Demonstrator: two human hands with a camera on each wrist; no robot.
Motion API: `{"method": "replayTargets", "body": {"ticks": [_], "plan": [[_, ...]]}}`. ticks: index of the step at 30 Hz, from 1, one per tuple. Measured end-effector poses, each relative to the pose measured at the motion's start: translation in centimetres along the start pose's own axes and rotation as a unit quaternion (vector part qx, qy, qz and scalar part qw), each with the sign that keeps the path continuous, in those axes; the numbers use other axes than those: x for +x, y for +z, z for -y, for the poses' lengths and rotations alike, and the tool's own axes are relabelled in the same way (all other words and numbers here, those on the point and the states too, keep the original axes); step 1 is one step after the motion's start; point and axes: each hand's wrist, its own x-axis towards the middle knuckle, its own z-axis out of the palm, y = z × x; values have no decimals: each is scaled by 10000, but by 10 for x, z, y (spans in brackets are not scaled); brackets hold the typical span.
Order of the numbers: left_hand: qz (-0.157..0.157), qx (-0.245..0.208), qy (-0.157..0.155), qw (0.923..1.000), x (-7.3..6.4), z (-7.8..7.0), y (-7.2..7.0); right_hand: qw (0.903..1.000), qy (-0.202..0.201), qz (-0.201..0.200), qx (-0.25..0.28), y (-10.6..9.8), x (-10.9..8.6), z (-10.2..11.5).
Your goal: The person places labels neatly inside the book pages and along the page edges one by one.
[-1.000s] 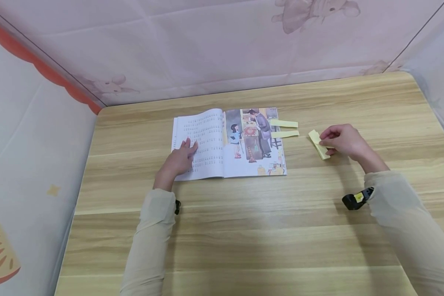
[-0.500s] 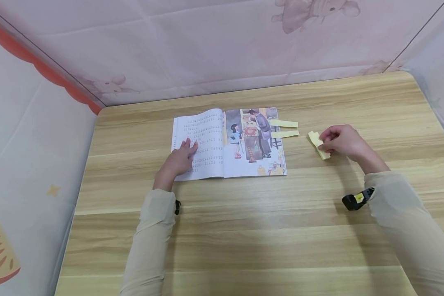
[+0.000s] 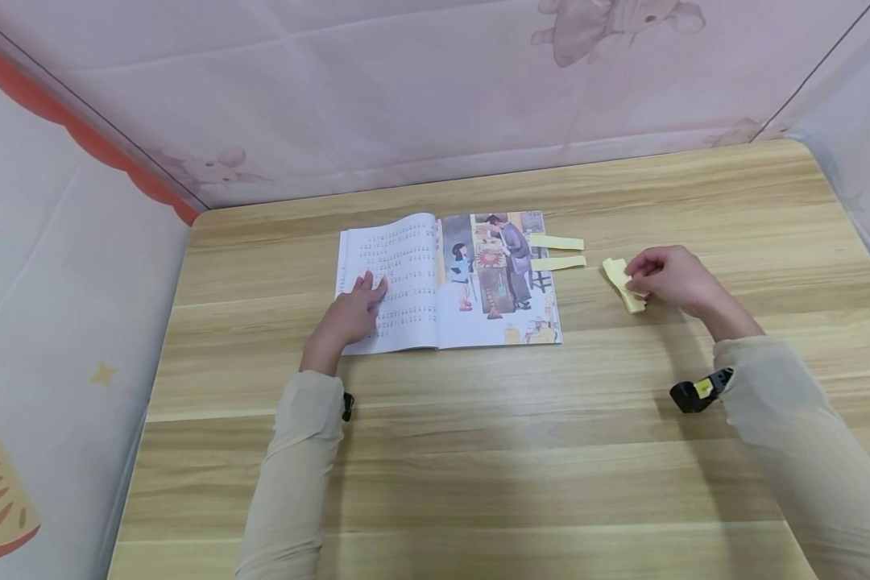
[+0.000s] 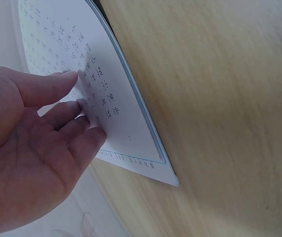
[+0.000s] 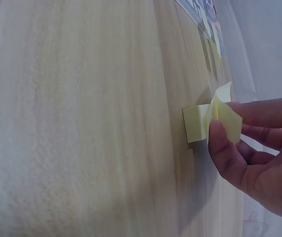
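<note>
An open picture book (image 3: 493,326) lies on the table, with text on its left page and an illustration on its right. My left hand (image 3: 351,314) rests on the left page, its fingertips on the paper (image 4: 116,79). Two pale yellow sticky-note strips (image 3: 560,242) stick out past the book's right edge. To the right of the book sits a small pad of yellow sticky notes (image 3: 615,274). My right hand (image 3: 677,278) pinches the upper sheets of this pad between thumb and fingers. In the right wrist view, the pinched sticky note (image 5: 232,123) bends up from the pad.
The wooden table (image 3: 478,467) reaches back to a pink patterned wall covering (image 3: 406,97). White side panels (image 3: 43,266) stand at left and right. A black wrist camera (image 3: 696,393) sits at the right sleeve.
My right thumb and fingers have shifted slightly on the sticky notes, and the pad's upper sheets have bent and fanned a little. My left hand and the book have not moved.
</note>
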Motion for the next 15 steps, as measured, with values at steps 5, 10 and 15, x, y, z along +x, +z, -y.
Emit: {"method": "replayTargets", "body": {"ticks": [5, 10, 15], "plan": [[40, 32, -25, 10000, 0, 0, 0, 10000, 26, 8, -77, 0, 0, 0], [63, 58, -49, 10000, 0, 0, 0, 9999, 60, -11, -147, 1, 1, 0], [39, 52, -46, 10000, 0, 0, -1, 9998, 23, -57, -171, 3, 1, 1]]}}
